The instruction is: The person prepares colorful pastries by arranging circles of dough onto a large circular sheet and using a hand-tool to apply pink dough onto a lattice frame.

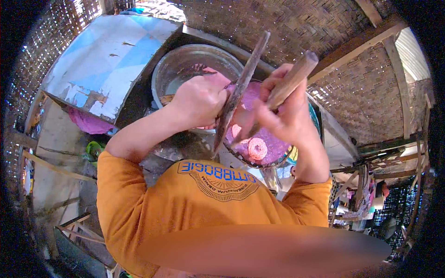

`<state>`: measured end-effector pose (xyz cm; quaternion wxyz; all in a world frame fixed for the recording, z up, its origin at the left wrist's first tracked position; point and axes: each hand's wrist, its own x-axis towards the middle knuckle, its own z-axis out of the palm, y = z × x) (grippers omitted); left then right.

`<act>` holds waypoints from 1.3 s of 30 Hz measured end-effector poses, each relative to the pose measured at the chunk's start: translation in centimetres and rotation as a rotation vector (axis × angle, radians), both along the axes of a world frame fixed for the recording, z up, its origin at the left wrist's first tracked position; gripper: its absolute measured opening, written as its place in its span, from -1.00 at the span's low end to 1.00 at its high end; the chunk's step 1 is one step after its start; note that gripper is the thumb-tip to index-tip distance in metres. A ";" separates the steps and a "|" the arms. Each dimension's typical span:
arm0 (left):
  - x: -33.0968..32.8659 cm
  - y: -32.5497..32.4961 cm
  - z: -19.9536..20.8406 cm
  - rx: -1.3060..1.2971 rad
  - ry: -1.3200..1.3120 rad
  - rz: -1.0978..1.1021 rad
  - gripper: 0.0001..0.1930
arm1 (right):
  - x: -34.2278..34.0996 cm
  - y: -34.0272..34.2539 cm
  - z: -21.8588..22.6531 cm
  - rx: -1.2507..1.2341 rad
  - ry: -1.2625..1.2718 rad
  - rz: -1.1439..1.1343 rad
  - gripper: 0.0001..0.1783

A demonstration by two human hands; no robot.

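My left hand is closed in a fist against a long, dark, tapered wooden stick, which slants across the view. Round a thicker, paler wooden stick curl the fingers of my right hand; its lower end is blurred. Below both hands lies a round container lined with purplish-pink sheet. On that sheet sits a pink ring-shaped piece with a bumpy surface, and a second pink piece is partly hidden behind the stick.
A wide metal basin stands at the far left of the lined container, with something pink inside. Farther left is a blue-and-white box-like surface with peeling covering. A woven wall and a wooden beam bound the far side.
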<state>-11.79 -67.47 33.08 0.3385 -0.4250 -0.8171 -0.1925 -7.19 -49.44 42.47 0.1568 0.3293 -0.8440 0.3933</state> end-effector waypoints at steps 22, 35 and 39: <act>-11.8 -21.8 -6.3 1.768 -0.786 -0.858 -0.74 | -17.8 -12.9 -25.7 -0.226 -0.476 -0.032 -0.62; -11.1 -23.1 -6.9 1.957 -0.809 -0.701 -0.69 | -14.3 -5.9 -30.9 0.515 -0.929 -0.502 -0.65; -10.9 -22.6 -7.2 1.872 -0.822 -0.751 -0.73 | -13.7 -5.9 -28.9 0.393 -0.763 -0.524 -0.62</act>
